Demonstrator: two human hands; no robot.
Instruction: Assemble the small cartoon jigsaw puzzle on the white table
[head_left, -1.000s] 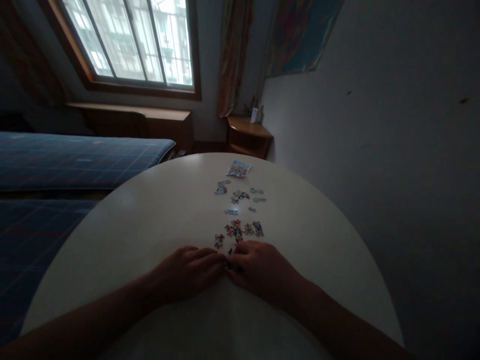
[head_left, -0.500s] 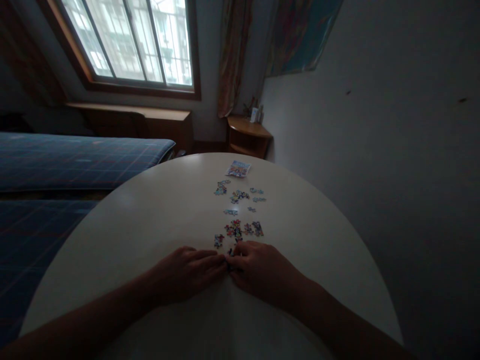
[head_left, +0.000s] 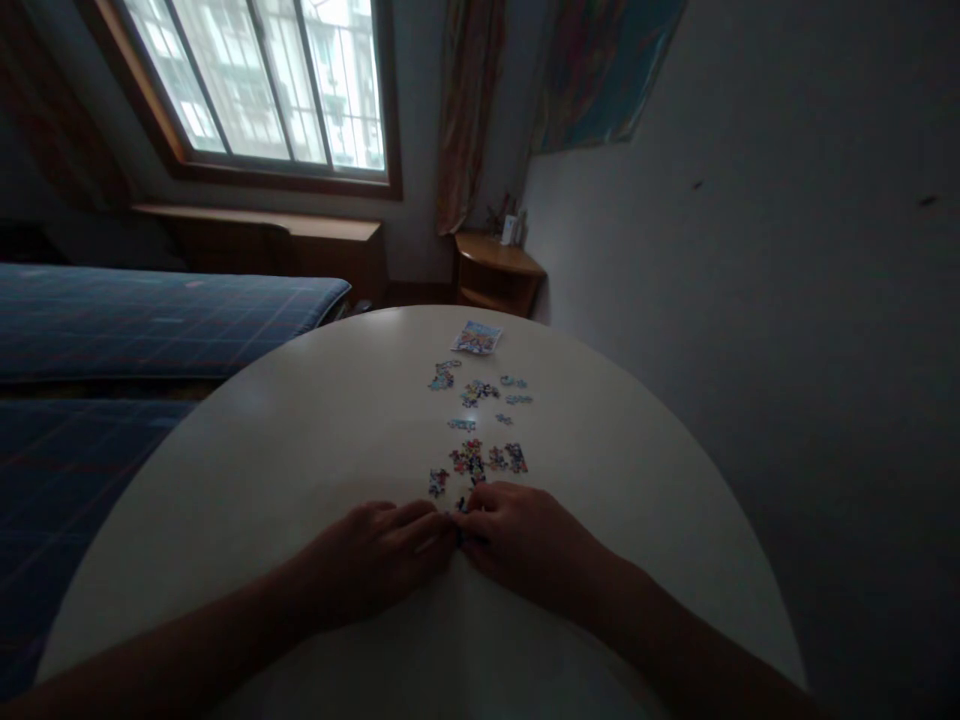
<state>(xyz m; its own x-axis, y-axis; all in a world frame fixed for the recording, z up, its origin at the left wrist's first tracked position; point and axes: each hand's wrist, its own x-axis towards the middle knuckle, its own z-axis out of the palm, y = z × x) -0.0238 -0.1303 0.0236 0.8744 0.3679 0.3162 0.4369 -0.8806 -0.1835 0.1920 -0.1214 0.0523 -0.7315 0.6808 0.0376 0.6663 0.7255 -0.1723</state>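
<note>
My left hand [head_left: 375, 555] and my right hand [head_left: 525, 535] rest on the round white table [head_left: 300, 440], fingertips meeting near the middle. Both are curled, pinching small jigsaw pieces [head_left: 459, 522] between them; the pieces are mostly hidden by the fingers. Just beyond the fingers lies a joined cluster of colourful puzzle pieces [head_left: 487, 458] and a small loose piece [head_left: 438, 482]. Farther off lie scattered loose pieces [head_left: 480, 391]. A small picture card [head_left: 475, 339] sits near the table's far edge.
A bed with a blue checked cover [head_left: 150, 320] stands to the left of the table. A grey wall [head_left: 750, 300] runs close along the right. A wooden corner shelf [head_left: 496, 270] and a window [head_left: 270, 80] lie beyond.
My left hand has shifted slightly toward me and turned a little, fingers still against the right hand. The right hand and the pieces on the table stay where they were.
</note>
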